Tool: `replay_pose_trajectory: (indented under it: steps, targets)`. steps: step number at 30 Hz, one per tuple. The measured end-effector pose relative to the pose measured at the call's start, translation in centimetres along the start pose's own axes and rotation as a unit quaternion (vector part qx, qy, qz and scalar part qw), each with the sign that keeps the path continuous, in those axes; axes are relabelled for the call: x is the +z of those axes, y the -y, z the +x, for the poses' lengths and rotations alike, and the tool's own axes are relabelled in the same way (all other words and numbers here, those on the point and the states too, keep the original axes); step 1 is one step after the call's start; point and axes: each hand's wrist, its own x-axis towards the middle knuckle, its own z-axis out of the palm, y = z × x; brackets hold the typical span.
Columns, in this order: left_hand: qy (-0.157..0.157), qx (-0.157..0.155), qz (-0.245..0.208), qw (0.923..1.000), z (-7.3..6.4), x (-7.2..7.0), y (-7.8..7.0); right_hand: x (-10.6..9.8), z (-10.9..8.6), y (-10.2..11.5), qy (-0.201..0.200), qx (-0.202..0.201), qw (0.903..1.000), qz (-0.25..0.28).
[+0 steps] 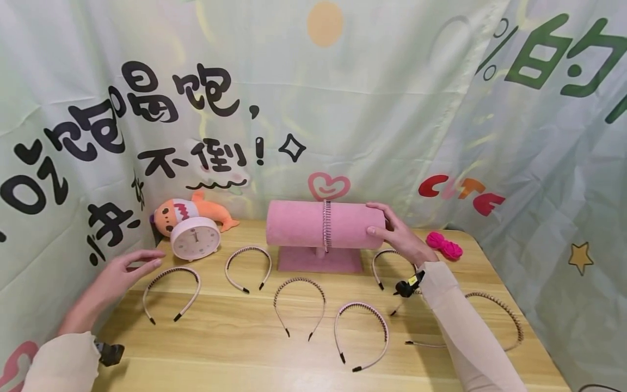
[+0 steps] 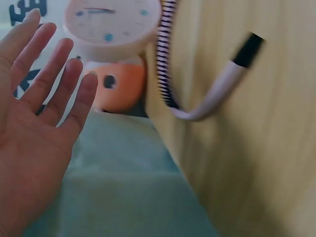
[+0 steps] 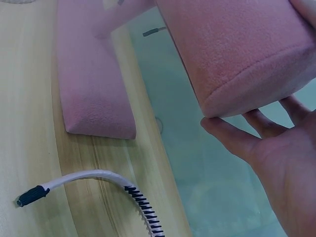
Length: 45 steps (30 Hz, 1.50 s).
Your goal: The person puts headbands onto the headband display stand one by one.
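A pink plush headband display stand, a horizontal roll on a flat base, stands at the back middle of the table. One headband sits round the middle of its roll. My right hand grips the roll's right end, thumb in front and fingers behind; the right wrist view shows the fingers against the end of the plush roll. Over the table's left side hangs my left hand, fingers extended and palm bare. Nearest to it lies a headband with black tips, also in the left wrist view.
Several more headbands, such as this one, lie spread over the wooden table. A round clock and an orange plush toy stand at the back left. A bright pink bundle lies back right. Printed curtains enclose the table.
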Motion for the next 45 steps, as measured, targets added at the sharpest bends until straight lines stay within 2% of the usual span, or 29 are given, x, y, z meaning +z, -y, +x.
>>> replay_pose_trajectory:
  steps: [4,9,17,30,36,45]
  targets:
    - [0.014,0.002,-0.008,0.9999,-0.1,0.9,1.7,0.0,0.0,-0.1,0.0,-0.001,1.0,-0.002]
    - [0.013,-0.002,0.002,0.9999,-0.2,2.0,3.2,0.1,0.0,-0.1,0.0,0.0,1.0,-0.003]
    - [0.019,0.039,0.011,0.999,-0.4,3.1,4.7,0.0,0.2,-0.1,0.001,-0.002,1.0,0.0]
    - [0.03,0.038,0.049,0.9976,0.2,3.6,5.6,0.0,0.2,-0.1,-0.001,-0.003,1.0,0.002]
    - [0.058,0.013,0.029,0.9978,0.8,3.8,5.7,0.0,0.3,-0.2,-0.002,-0.002,1.0,0.001]
    - [0.056,0.004,0.035,0.9978,0.9,4.2,5.8,0.0,0.2,-0.2,-0.002,-0.003,1.0,0.002]
